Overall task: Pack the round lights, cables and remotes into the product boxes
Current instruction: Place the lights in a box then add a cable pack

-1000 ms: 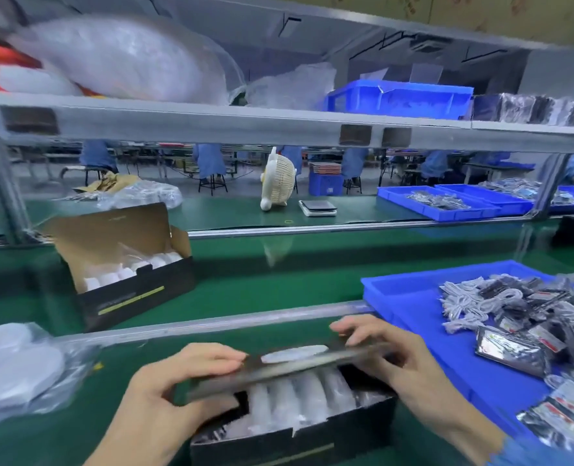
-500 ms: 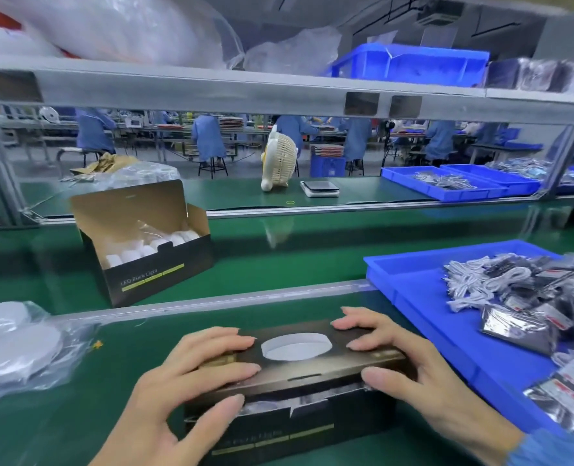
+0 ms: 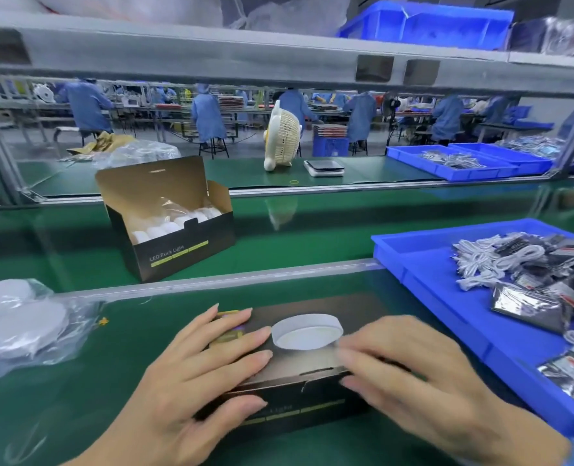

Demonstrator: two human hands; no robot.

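**Lid pressed down on a filled box**

Under both palms, at the near edge of the green table (image 3: 77, 415), lies a dark product box (image 3: 295, 395) with its lid down. The left hand (image 3: 191, 375) rests flat on the left part of the lid, fingers (image 3: 245, 334) straight and spread, thumb reaching down the front face; it presses and does not clasp. The right hand (image 3: 423, 378) lies over the right part, blurred, its fingers (image 3: 356, 351) stretched toward the middle, seemingly flat on the lid and not curled round anything. Both hands look placed to hold the lid shut, probably so its front flap seats along the slot at the front edge.

The box lies on its broad side, its long axis running left to right across the view, printed front face toward the person. The pale disc (image 3: 307, 331) between the hands appears to be a picture of a round light on the lid.

Farther out, an open box (image 3: 174, 227) of white round lights (image 3: 174, 222) stands on the conveyor belt (image 3: 312, 237), lid raised. A blue tray (image 3: 447, 297) to the right holds white cables (image 3: 494, 260) and foil packets (image 3: 527, 306). A clear bag (image 3: 20, 327) of lights lies at the left.
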